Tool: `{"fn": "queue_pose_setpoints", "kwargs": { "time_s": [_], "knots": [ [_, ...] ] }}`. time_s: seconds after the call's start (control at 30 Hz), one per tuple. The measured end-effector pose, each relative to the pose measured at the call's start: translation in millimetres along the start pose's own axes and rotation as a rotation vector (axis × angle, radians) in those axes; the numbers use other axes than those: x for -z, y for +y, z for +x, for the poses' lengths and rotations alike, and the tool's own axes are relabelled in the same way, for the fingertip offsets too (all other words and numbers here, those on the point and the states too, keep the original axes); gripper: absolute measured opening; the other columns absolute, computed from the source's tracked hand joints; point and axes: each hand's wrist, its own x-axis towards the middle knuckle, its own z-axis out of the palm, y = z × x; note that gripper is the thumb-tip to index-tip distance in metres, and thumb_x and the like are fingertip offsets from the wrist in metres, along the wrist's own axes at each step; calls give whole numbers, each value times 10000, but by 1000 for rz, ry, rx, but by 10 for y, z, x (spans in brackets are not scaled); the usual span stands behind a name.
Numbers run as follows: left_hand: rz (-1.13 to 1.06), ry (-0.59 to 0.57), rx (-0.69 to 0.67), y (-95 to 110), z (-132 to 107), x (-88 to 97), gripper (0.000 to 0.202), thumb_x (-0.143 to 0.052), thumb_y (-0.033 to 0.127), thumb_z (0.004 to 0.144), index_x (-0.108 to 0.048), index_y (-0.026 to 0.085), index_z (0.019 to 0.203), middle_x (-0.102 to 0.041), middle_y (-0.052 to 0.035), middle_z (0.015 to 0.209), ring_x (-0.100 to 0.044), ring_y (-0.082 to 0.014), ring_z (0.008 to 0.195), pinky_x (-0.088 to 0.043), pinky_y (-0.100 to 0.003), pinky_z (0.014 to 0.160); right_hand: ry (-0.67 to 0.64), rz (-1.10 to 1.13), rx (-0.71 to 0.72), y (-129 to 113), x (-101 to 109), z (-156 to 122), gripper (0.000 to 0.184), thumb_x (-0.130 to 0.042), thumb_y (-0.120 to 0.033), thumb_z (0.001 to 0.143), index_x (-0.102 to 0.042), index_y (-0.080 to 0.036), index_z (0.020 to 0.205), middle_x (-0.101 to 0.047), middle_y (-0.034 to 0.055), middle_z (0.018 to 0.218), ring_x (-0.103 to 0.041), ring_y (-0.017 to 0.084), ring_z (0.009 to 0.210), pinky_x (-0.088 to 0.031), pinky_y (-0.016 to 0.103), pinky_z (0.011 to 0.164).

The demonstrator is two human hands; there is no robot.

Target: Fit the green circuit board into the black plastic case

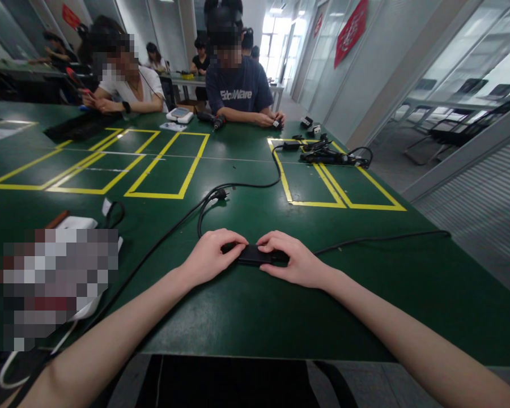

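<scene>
A black power adapter (254, 255) lies on or just above the green table, between my two hands. My left hand (215, 254) is closed at its left end, thumb and fingers pinching there. The adapter's right end is gripped between the thumb and fingers of my right hand (291, 259). From that end a black cord (378, 240) runs right along the table. Behind my left hand, another black cord curves up to a plug (219, 194) lying on the table. Where this cord meets the adapter is hidden by my fingers.
Yellow tape frames (182, 196) mark the green table (238, 323). A tangle of black adapters and cords (323, 152) lies at the back right. A long black cable (165, 233) crosses leftward. A pixelated white object (63, 277) sits left. Two people sit opposite, near a power drill (218, 122).
</scene>
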Motion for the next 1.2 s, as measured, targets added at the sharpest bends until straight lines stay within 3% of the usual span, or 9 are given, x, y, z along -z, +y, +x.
{"fn": "queue_pose_setpoints", "kwargs": {
  "time_s": [0.13, 0.27, 0.47, 0.87, 1.2],
  "knots": [
    [52, -12, -30, 8, -11, -24, 193, -554, 234, 960, -744, 210, 946, -759, -52, 901, -696, -209, 853, -534, -324, 783, -15, 3, 2, 36, 24, -4, 190, -778, -242, 858, -636, -220, 983, -732, 110, 1126, -692, 244, 1021, -565, 403, 879],
    [54, -51, -111, 17, -35, -21, 113, -611, 208, 880, -676, 201, 972, -741, -58, 978, -680, -228, 946, -547, -348, 842, -11, 28, 7, 91, 48, -30, 232, -814, -232, 834, -678, -222, 1022, -757, 102, 1151, -711, 248, 1051, -555, 425, 923],
    [183, -168, -118, 38, -47, -6, 342, -701, 187, 741, -601, 197, 1068, -692, -63, 1029, -647, -257, 979, -550, -367, 830, 3, -34, 29, 116, 49, -37, 303, -845, -198, 782, -686, -216, 1040, -782, 91, 1128, -729, 261, 1037, -515, 440, 908],
    [264, -94, -106, 41, 26, -92, 466, -608, 122, 718, -583, 221, 1173, -708, -64, 1123, -628, -265, 1038, -549, -410, 940, 84, -345, 42, 92, -81, 19, 207, -686, -241, 835, -670, -201, 1038, -769, 118, 1022, -659, 262, 868, -483, 399, 785],
    [464, -158, -83, 109, 31, -92, 180, -559, 139, 791, -541, 210, 956, -684, -83, 940, -645, -278, 912, -536, -402, 838, 51, -381, 50, -45, -140, 41, 223, -649, -286, 869, -639, -177, 1063, -723, 108, 921, -625, 256, 805, -461, 382, 743]
  ]
}}
